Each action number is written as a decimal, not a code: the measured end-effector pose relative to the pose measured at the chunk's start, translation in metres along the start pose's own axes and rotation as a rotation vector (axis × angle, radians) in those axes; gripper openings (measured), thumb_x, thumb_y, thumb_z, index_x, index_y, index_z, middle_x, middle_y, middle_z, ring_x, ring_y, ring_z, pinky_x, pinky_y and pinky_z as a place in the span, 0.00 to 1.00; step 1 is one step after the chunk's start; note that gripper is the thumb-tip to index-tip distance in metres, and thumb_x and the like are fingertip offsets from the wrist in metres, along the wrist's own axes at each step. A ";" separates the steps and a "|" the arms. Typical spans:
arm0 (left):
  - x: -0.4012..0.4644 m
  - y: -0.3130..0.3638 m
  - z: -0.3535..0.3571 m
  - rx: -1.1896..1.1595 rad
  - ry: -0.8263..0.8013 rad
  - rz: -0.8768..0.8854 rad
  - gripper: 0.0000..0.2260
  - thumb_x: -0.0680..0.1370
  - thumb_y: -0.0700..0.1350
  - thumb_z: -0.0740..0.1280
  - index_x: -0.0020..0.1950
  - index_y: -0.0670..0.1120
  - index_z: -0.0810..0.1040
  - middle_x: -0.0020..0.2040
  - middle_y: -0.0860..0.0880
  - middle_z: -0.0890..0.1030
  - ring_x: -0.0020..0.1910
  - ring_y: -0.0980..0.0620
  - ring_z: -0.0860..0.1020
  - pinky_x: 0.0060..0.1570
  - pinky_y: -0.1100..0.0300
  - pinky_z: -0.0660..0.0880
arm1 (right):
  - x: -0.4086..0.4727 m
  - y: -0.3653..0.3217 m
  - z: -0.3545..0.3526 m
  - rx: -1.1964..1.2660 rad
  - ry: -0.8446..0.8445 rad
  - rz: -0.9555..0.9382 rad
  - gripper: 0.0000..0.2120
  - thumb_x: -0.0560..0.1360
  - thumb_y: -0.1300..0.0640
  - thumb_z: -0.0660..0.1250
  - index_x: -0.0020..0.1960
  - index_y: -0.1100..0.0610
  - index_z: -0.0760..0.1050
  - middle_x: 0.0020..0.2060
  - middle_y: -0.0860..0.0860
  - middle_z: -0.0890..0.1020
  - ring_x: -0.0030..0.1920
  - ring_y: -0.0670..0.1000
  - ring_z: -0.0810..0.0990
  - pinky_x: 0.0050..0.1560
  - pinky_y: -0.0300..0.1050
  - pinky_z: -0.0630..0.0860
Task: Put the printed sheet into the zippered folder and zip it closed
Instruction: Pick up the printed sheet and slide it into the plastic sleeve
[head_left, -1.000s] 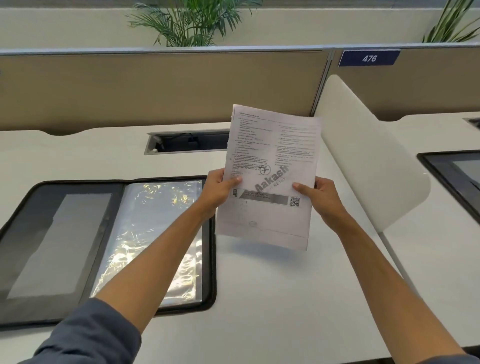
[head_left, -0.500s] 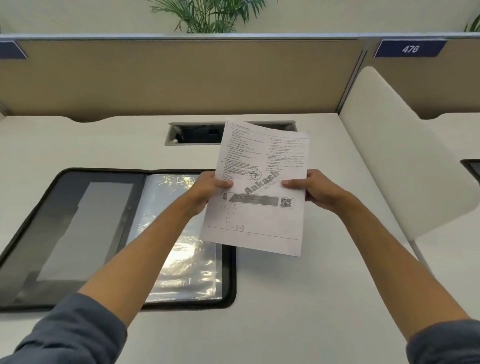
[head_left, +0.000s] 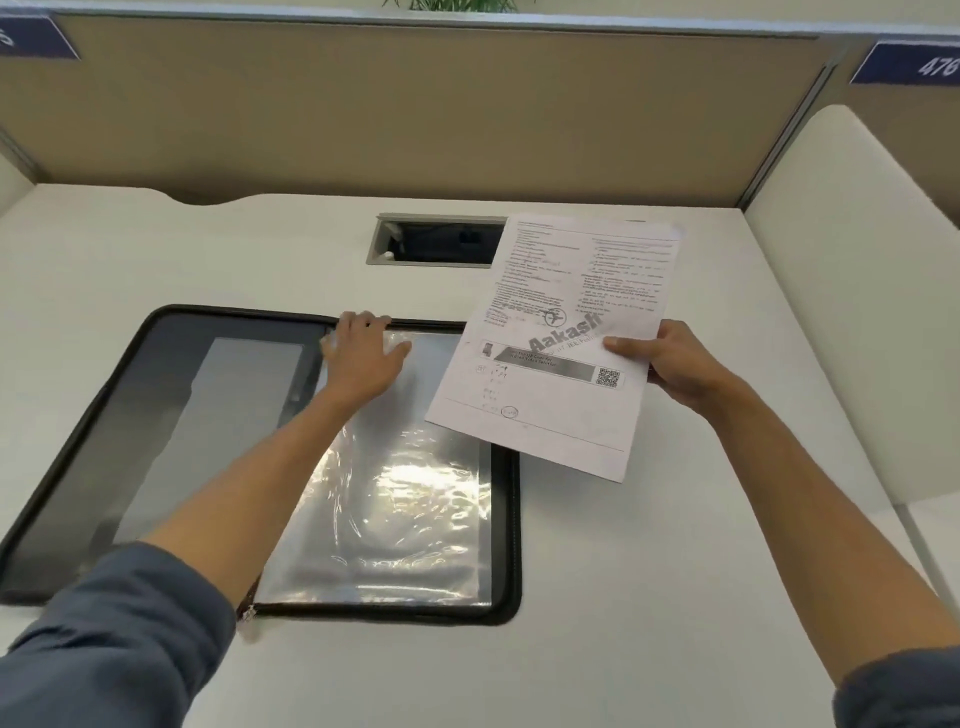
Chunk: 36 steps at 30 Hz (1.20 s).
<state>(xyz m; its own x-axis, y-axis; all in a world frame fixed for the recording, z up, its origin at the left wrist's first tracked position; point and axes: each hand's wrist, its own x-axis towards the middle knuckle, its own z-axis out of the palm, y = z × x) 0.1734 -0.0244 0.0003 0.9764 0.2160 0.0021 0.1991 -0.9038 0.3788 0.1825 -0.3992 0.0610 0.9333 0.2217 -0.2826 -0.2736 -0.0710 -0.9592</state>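
The black zippered folder (head_left: 511, 519) lies open flat on the white desk, its clear plastic sleeves (head_left: 395, 499) on the right half and a dark inner cover on the left half. My left hand (head_left: 363, 353) rests with fingers spread on the top edge of the sleeves, near the spine. The printed sheet (head_left: 566, 332) hangs tilted above the folder's upper right corner. My right hand (head_left: 670, 364) pinches the sheet's right edge, thumb on top. The zipper pull (head_left: 248, 616) sits at the folder's front edge.
A cable slot (head_left: 436, 240) is cut into the desk behind the folder. A tan partition (head_left: 415, 114) closes the back. A white divider panel (head_left: 852, 312) stands at the right. Bare desk lies in front of the folder and under the sheet.
My left hand has let go of the sheet and moved left onto the folder's plastic sleeves. The right hand alone now holds the sheet, shifted right. The view has tilted downward.
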 end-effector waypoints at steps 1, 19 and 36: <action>0.005 -0.009 0.002 0.126 -0.020 0.023 0.26 0.77 0.60 0.61 0.71 0.48 0.69 0.73 0.45 0.66 0.75 0.43 0.56 0.69 0.38 0.54 | 0.002 0.000 -0.002 -0.003 0.011 -0.001 0.12 0.73 0.63 0.72 0.55 0.54 0.81 0.52 0.51 0.86 0.50 0.52 0.86 0.42 0.42 0.82; 0.025 -0.033 -0.006 -0.282 0.038 0.148 0.08 0.68 0.48 0.76 0.41 0.49 0.79 0.42 0.51 0.80 0.47 0.49 0.77 0.59 0.48 0.68 | 0.023 -0.008 0.000 0.003 0.083 -0.022 0.15 0.74 0.63 0.70 0.61 0.58 0.79 0.55 0.51 0.84 0.52 0.51 0.85 0.45 0.43 0.83; 0.048 -0.032 -0.032 -0.244 -0.157 0.324 0.03 0.72 0.42 0.73 0.45 0.45 0.82 0.44 0.50 0.85 0.47 0.51 0.83 0.54 0.49 0.77 | 0.072 -0.045 0.046 0.032 0.147 -0.164 0.12 0.75 0.65 0.69 0.53 0.50 0.80 0.50 0.44 0.86 0.51 0.48 0.85 0.42 0.44 0.82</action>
<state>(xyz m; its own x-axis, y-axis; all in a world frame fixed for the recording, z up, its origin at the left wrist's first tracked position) 0.2113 0.0262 0.0176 0.9898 -0.1404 0.0234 -0.1271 -0.7979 0.5892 0.2514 -0.3353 0.0837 0.9891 0.0831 -0.1212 -0.1204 -0.0144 -0.9926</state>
